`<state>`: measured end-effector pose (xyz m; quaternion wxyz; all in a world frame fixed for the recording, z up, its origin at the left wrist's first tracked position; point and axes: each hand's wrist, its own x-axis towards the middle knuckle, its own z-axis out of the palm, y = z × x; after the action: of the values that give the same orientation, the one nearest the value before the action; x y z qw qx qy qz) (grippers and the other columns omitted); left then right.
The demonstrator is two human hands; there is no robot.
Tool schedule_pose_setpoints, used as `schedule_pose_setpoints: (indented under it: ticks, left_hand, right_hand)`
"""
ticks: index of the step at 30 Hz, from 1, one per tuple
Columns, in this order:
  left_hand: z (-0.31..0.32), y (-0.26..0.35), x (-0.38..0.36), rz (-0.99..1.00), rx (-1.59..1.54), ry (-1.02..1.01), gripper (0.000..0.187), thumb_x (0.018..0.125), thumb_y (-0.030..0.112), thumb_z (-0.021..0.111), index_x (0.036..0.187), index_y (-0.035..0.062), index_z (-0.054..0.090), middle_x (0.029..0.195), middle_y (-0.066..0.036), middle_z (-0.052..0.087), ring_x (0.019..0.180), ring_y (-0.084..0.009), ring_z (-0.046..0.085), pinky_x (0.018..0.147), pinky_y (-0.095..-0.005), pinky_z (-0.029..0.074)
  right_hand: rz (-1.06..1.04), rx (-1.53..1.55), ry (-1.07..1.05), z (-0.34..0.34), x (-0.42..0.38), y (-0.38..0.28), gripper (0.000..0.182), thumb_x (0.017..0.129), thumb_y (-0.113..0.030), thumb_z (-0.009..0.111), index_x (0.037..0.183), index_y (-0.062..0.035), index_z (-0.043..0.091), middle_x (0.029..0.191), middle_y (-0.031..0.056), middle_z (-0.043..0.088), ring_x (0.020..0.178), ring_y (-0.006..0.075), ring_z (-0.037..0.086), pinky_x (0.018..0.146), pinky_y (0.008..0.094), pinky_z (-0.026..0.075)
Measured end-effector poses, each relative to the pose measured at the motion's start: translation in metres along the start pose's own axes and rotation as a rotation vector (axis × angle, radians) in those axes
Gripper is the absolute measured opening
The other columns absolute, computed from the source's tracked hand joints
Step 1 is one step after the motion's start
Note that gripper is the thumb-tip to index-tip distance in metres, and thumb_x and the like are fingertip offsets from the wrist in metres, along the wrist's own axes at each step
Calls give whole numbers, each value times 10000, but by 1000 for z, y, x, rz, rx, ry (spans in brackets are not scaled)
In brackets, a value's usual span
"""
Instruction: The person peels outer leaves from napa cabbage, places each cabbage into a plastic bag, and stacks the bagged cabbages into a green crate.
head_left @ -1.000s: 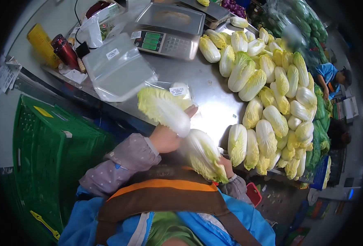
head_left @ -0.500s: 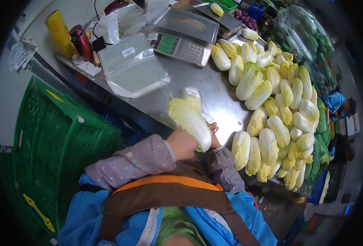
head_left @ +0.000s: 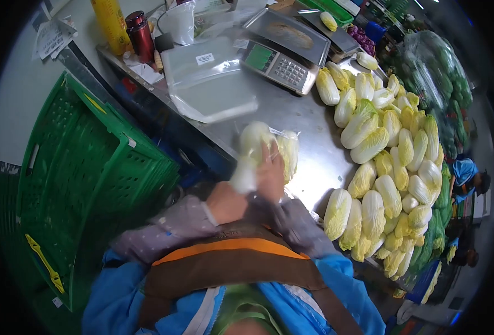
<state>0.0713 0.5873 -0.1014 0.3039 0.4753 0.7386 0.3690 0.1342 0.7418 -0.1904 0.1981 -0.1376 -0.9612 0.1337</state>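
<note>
My left hand [head_left: 227, 202] is closed at the lower end of a pale napa cabbage [head_left: 246, 174], its fingers mostly hidden and blurred. My right hand [head_left: 270, 174] lies with fingers stretched out between this cabbage and a yellowish cabbage in clear wrap [head_left: 289, 155] on the metal table [head_left: 308, 159]. Motion blur hides where the film and the two cabbages meet. A stack of clear plastic bags [head_left: 210, 84] with a white label lies beyond my hands.
Many napa cabbages [head_left: 389, 192] are heaped at the right. A digital scale [head_left: 283, 58] stands at the back, beside a red flask [head_left: 140, 38] and a yellow roll [head_left: 111, 25]. Green crates [head_left: 85, 184] stand at the left. People [head_left: 465, 174] are at far right.
The held cabbage has swung from leaning right to standing upright further left. My right hand has come out from behind it, fingers extended. The view has shifted, moving the table's items rightward.
</note>
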Motion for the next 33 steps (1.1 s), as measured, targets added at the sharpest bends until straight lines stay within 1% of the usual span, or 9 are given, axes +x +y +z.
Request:
schedule_pose_setpoints:
  ticks: [4,8,11,23,26,27,30,32,33]
  left_hand:
    - [18,-26,-22,29,24,199,741,686,-54,466,1379,80,243,1356,-190,365,1015,-388,532,768,-435,485]
    - [35,-31,-20,17,79,254,709,743,4,533,1378,56,220,1246,-219,476,802,-349,623,641,-395,516]
    - [49,-51,-19,-655,-734,-178,331,819,209,641,1023,-46,589,792,-87,642,423,-71,498,380,-231,380]
    - [29,-44,-63,-457,-375,-79,112,746,82,663,782,-24,656,659,-88,633,599,-135,616,566,-258,465]
    - [3,-20,-25,173,494,354,504,676,201,693,1159,145,559,1330,-142,407,1244,-363,344,982,-486,299]
    - [5,-43,8,530,600,277,360,747,185,639,1101,137,595,1270,-110,485,1234,-351,375,985,-471,318]
    - [16,-84,42,594,432,-254,273,800,186,596,1065,123,621,1196,-92,549,1236,-329,385,1007,-452,312]
    - [5,-99,40,571,288,-221,261,811,227,601,1047,123,645,1155,-81,583,1239,-311,391,1025,-427,307]
    - [-5,-95,39,610,301,-237,263,810,244,604,1040,126,651,1170,-84,576,1238,-314,392,1026,-426,307]
  right_hand:
    - [494,859,-441,-100,-62,-27,201,780,-78,605,965,-6,636,879,92,653,819,176,635,719,288,492]
    - [328,1034,-256,-163,-30,-48,83,792,-14,560,818,26,627,728,65,635,644,67,567,590,193,445]
    - [453,958,75,-157,-34,-47,83,765,-5,596,841,26,607,755,61,608,626,80,541,586,214,439]
    - [3,591,-307,-55,-64,-75,195,715,-147,701,783,-29,561,744,111,518,707,301,551,616,355,452]
    - [13,567,-317,-64,-61,-81,161,747,-129,662,772,-30,538,753,114,525,736,321,555,626,391,450]
    - [2,643,-268,-75,-55,-80,172,754,-140,664,764,-33,529,756,113,531,718,311,555,621,373,447]
    - [13,909,-563,-180,-72,-54,155,796,-130,648,746,-37,534,729,74,555,658,192,561,596,295,431]
    - [536,1062,-1042,-201,-172,-7,93,816,-114,619,811,-42,561,851,57,593,745,159,561,668,282,442]
    - [305,630,-997,-195,-219,-5,139,865,-160,558,913,-36,600,966,62,586,901,162,551,812,299,433]
